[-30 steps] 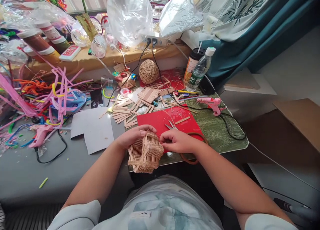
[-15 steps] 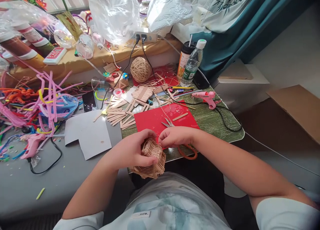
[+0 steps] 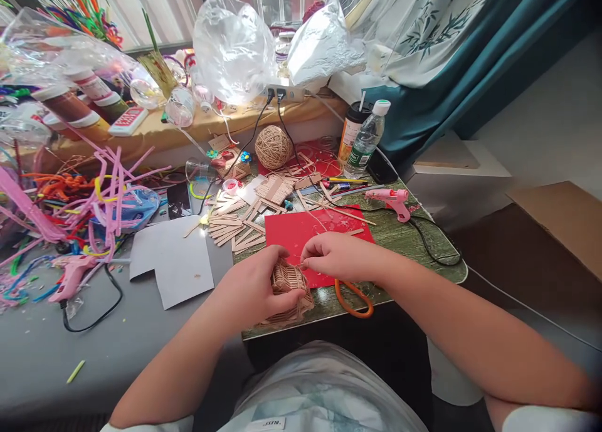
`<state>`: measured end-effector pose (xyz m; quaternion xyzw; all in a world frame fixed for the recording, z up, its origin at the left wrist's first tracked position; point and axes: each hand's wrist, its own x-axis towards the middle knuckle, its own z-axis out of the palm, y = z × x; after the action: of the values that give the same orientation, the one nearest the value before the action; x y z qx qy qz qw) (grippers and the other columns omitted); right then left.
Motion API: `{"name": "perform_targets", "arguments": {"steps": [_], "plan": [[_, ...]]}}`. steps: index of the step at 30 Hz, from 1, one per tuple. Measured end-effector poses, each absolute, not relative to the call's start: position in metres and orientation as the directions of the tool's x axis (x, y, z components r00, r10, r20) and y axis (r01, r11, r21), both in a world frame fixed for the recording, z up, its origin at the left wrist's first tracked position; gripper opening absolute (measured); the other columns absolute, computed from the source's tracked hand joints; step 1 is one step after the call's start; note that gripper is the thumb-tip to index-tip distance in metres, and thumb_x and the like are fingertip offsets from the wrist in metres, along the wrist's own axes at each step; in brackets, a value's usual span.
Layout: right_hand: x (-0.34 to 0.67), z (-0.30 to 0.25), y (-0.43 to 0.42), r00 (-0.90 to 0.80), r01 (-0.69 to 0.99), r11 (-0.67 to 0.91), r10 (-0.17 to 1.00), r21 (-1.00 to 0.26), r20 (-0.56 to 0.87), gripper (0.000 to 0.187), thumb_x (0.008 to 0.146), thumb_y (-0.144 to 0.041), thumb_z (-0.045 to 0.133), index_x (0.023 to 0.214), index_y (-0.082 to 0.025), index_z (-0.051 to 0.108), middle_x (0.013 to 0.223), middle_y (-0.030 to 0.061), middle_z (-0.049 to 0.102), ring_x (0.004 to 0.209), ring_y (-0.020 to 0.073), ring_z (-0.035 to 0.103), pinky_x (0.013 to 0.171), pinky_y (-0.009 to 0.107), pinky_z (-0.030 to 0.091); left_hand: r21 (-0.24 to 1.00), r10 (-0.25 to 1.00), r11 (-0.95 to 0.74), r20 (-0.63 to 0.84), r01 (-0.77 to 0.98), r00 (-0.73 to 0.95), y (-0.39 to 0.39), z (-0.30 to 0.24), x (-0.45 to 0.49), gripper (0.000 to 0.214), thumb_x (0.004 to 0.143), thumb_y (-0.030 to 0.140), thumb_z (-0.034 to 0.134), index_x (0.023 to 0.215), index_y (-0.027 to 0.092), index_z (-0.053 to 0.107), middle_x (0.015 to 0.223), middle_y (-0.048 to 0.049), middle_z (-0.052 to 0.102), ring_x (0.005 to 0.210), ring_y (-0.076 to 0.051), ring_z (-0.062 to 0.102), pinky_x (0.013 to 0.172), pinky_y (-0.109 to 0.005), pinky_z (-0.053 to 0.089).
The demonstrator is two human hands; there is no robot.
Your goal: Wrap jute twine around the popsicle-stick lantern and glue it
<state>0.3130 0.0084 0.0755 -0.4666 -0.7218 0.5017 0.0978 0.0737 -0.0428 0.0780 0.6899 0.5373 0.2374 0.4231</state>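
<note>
My left hand (image 3: 251, 288) is wrapped round a small woven basket (image 3: 290, 284), thumb on its near side and fingers over the far side. The basket is tan, with ribbed rows of twine, and is held tilted at the table's front edge. My right hand (image 3: 343, 256) is closed in a pinch at the basket's right rim, where a thin strand of twine seems to run to the fingertips. Below that hand shows the orange handle (image 3: 353, 311) of scissors; their blades are hidden. Under the hands lies a red sheet (image 3: 286, 231).
Wooden craft sticks (image 3: 226, 228) lie spread behind the red sheet, near a twine ball (image 3: 273, 147). A pink glue gun (image 3: 390, 200) with a black cord rests at right, another glue gun (image 3: 73, 278) at left. A bottle (image 3: 369, 137) and cup (image 3: 350, 131) stand at the back.
The view has shifted, so the table sits slightly lower and further right. The basket has turned a little in my left hand. My right hand stays pinched by its rim and now covers the scissors' blades.
</note>
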Motion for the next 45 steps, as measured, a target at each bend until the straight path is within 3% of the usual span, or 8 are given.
{"name": "perform_targets", "arguments": {"steps": [4,7,15,20,27,34,40,45], "plan": [[0.311,0.08,-0.009,-0.54,0.527,0.163,0.822,-0.834,-0.18,0.015,0.089,-0.019,0.065,0.079,-0.022,0.075,0.069,0.0006,0.073,0.058,0.016,0.058,0.052,0.029,0.034,0.798,0.957,-0.08,-0.107,0.597,0.271,-0.04,0.071,0.076,0.06,0.068,0.049,0.095,0.122,0.032,0.074,0.118,-0.0083,0.075,0.107,-0.037,0.067,0.088,-0.037,0.048],[0.309,0.088,-0.018,-0.525,0.536,0.176,0.836,-0.826,-0.162,0.02,0.093,-0.019,0.062,0.079,-0.022,0.076,0.069,0.0002,0.072,0.057,0.0153,0.057,0.052,0.029,0.034,0.757,0.962,-0.124,-0.067,0.641,0.265,-0.042,0.068,0.076,0.062,0.072,0.054,0.092,0.127,0.032,0.072,0.119,-0.009,0.075,0.108,-0.038,0.068,0.09,-0.038,0.048],[0.306,0.091,-0.038,-0.537,0.581,0.345,0.843,-0.737,-0.03,0.02,0.097,-0.015,0.061,0.087,-0.024,0.075,0.081,0.0042,0.075,0.07,0.0207,0.065,0.062,0.034,0.038,0.604,0.902,-0.315,-0.049,0.732,0.429,-0.043,0.075,0.073,0.05,0.093,0.053,0.072,0.141,0.038,0.069,0.14,-0.008,0.064,0.112,-0.031,0.071,0.085,-0.035,0.052],[0.304,0.099,-0.052,-0.558,0.669,0.391,0.826,-0.632,-0.08,0.02,0.102,-0.014,0.056,0.095,-0.021,0.073,0.087,0.0043,0.074,0.076,0.019,0.066,0.066,0.032,0.04,0.524,0.878,-0.378,-0.059,0.764,0.475,-0.045,0.079,0.072,0.034,0.1,0.049,0.064,0.13,0.037,0.075,0.135,-0.0054,0.066,0.108,-0.025,0.072,0.083,-0.033,0.055],[0.304,0.102,-0.067,-0.545,0.756,0.446,0.834,-0.479,-0.083,0.025,0.106,-0.016,0.05,0.087,-0.018,0.066,0.082,0.005,0.07,0.073,0.0191,0.063,0.068,0.034,0.039,0.494,0.898,-0.345,-0.073,0.798,0.434,-0.043,0.079,0.071,0.035,0.101,0.049,0.062,0.131,0.036,0.074,0.138,-0.004,0.066,0.116,-0.025,0.071,0.091,-0.035,0.058],[0.305,0.101,-0.075,-0.554,0.675,0.445,0.833,-0.589,-0.006,0.024,0.106,-0.015,0.05,0.091,-0.019,0.069,0.088,0.0062,0.075,0.077,0.0197,0.069,0.072,0.032,0.047,0.508,0.905,-0.329,-0.071,0.796,0.419,-0.036,0.078,0.068,0.033,0.1,0.045,0.063,0.128,0.033,0.074,0.138,-0.0025,0.069,0.117,-0.026,0.071,0.095,-0.037,0.058],[0.304,0.087,-0.082,-0.479,0.571,0.291,0.878,-0.768,-0.023,0.029,0.106,-0.019,0.05,0.122,-0.024,0.073,0.104,0.0057,0.081,0.093,0.0215,0.077,0.081,0.032,0.057,0.602,0.914,-0.263,-0.094,0.754,0.394,-0.027,0.076,0.057,0.036,0.102,0.053,0.06,0.129,0.035,0.075,0.139,-0.0008,0.07,0.12,-0.026,0.07,0.1,-0.037,0.055],[0.295,0.064,-0.09,-0.491,0.517,0.311,0.871,-0.797,0.022,0.038,0.106,-0.022,0.047,0.136,-0.021,0.071,0.114,0.0099,0.082,0.103,0.0256,0.079,0.088,0.038,0.061,0.689,0.93,-0.187,-0.105,0.7,0.352,-0.017,0.071,0.049,0.039,0.101,0.06,0.06,0.123,0.033,0.078,0.134,-0.0022,0.072,0.12,-0.027,0.07,0.105,-0.038,0.053]]}}
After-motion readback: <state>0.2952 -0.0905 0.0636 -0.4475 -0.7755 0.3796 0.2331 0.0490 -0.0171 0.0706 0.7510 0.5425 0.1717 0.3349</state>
